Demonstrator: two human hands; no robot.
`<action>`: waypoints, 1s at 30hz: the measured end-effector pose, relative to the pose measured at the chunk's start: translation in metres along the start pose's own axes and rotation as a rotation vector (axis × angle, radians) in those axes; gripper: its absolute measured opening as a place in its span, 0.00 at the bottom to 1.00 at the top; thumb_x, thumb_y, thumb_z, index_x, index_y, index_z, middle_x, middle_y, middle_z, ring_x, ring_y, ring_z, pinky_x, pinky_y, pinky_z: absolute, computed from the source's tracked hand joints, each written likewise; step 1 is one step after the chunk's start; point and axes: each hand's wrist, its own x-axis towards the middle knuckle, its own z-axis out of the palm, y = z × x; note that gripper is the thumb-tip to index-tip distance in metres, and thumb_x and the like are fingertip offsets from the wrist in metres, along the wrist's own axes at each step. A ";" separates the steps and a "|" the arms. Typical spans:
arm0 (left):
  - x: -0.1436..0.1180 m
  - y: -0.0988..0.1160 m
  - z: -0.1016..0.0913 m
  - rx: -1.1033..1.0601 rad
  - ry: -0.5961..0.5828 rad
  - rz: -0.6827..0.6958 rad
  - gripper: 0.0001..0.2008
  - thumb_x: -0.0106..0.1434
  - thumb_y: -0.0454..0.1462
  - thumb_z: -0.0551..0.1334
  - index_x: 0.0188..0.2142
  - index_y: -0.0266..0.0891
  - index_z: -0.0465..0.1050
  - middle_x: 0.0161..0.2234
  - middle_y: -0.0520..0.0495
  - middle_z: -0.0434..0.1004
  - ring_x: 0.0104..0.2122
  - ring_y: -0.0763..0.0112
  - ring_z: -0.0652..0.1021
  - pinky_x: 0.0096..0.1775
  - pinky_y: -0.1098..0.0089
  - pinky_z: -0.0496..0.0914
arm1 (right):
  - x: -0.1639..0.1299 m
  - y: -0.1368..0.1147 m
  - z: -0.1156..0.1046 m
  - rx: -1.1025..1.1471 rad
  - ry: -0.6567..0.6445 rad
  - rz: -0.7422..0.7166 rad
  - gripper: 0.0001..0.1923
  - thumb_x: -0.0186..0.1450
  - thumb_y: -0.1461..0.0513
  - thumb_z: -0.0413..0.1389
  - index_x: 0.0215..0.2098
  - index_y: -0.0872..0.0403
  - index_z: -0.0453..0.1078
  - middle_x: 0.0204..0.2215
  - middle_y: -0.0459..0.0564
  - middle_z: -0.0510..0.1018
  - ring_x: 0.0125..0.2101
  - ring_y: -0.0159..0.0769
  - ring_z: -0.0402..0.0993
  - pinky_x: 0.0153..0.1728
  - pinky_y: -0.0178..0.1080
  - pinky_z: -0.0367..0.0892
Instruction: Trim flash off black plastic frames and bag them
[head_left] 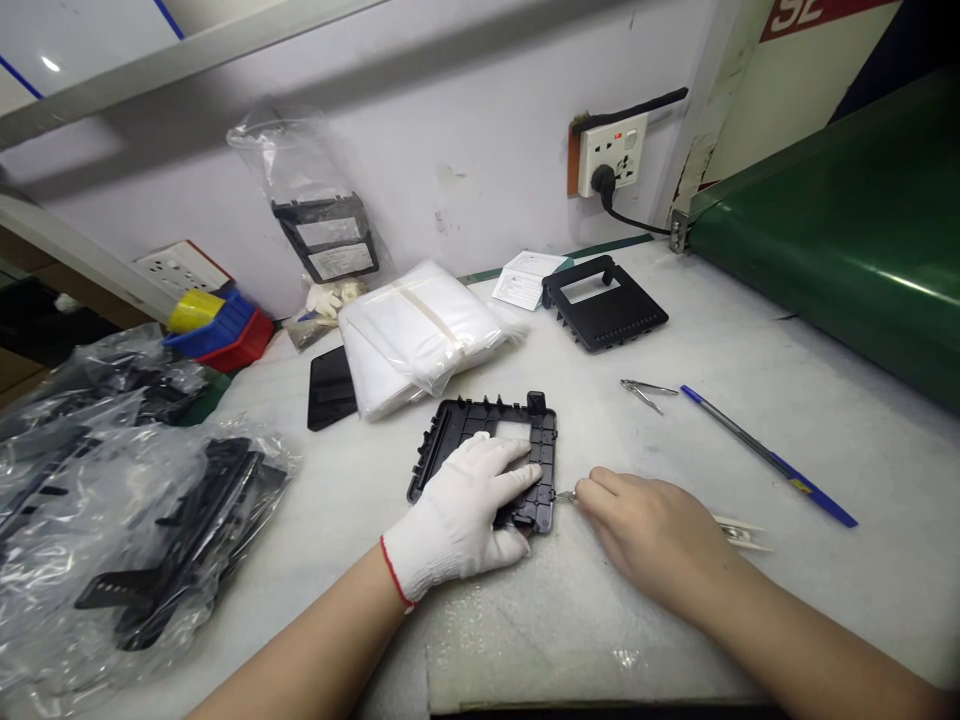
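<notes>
Table [352, 490] biggest; clock centred on the panel. Green belt [840, 250] at 2 o'clock, bagged parts [187, 560] between 8 and 9, white stack [420, 335] at 11. Spare panel [611, 310] at 1, lying on table.

Black panel [547, 450]: mid-table, ribbed inside face up, under left hand [476, 500]. That hand is gloved, fingers spread on top, thumb by the near edge. Right hand [645, 530], bare, at 4 o'clock: thumb and fingers pinching a tool, only its tip clear.

Pen [769, 455] at 3, nippers [646, 388] at 2, both loose. Pale handles [742, 533] poke out past right wrist; can't tell if same tool as held.

Smallest: tool tip [568, 496], metal, meeting or just beside panel's 4 o'clock edge; contact unclear. Step in hand looks like edge work, probably trimming or cleaning that spot. Next move seems to call for left steady, fingers kept off the edge, right making a short, controlled bite without scratching the panel.
</notes>
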 end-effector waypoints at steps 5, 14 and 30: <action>-0.001 0.000 0.000 0.001 -0.006 -0.006 0.26 0.45 0.37 0.59 0.47 0.36 0.69 0.50 0.37 0.67 0.46 0.53 0.69 0.48 0.54 0.63 | 0.000 0.002 0.000 0.022 0.028 -0.034 0.10 0.59 0.71 0.46 0.24 0.52 0.59 0.20 0.42 0.65 0.19 0.30 0.59 0.20 0.35 0.42; -0.005 0.002 0.000 0.027 0.091 0.025 0.24 0.45 0.37 0.60 0.45 0.37 0.69 0.48 0.40 0.68 0.44 0.56 0.69 0.46 0.56 0.65 | -0.004 0.012 0.002 0.061 0.276 0.165 0.11 0.67 0.63 0.42 0.27 0.52 0.60 0.22 0.42 0.68 0.18 0.29 0.62 0.19 0.32 0.49; -0.050 0.065 -0.073 -1.006 0.187 0.018 0.13 0.62 0.45 0.53 0.33 0.37 0.67 0.32 0.43 0.72 0.31 0.68 0.74 0.36 0.67 0.70 | -0.028 -0.037 -0.088 0.215 0.549 -0.301 0.12 0.63 0.64 0.50 0.45 0.48 0.63 0.41 0.49 0.76 0.48 0.43 0.68 0.47 0.45 0.58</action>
